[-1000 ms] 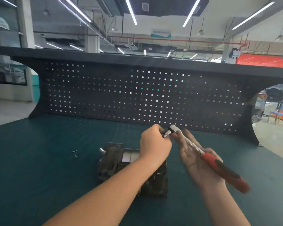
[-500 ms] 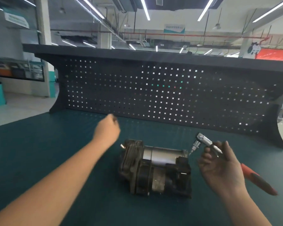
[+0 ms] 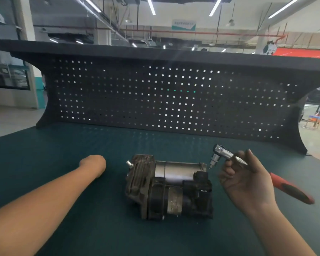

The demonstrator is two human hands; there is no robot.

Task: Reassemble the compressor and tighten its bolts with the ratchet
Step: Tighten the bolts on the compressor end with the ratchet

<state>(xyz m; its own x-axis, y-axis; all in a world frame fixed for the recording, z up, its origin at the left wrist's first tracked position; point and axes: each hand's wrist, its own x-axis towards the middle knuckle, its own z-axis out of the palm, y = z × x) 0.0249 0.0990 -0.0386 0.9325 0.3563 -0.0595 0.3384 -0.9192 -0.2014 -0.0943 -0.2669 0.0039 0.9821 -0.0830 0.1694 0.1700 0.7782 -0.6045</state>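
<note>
The dark, grimy compressor lies on its side in the middle of the green mat, finned head to the left, silver cylinder behind. My right hand is palm-up just right of it and grips the ratchet by its metal shaft. The chrome head with its bit points down near the compressor's rear right corner, and the red handle sticks out to the right. My left hand is down at the mat left of the compressor, apart from it. Only its back shows; the fingers are hidden.
A black pegboard back panel with a shelf on top closes off the far side of the bench. The green mat spreads wide on both sides of the compressor. The workshop floor lies beyond the bench's left and right ends.
My left hand left the ratchet head, swung left and dropped to the mat beside the compressor. My right hand kept the ratchet and stayed to the right of the compressor.
</note>
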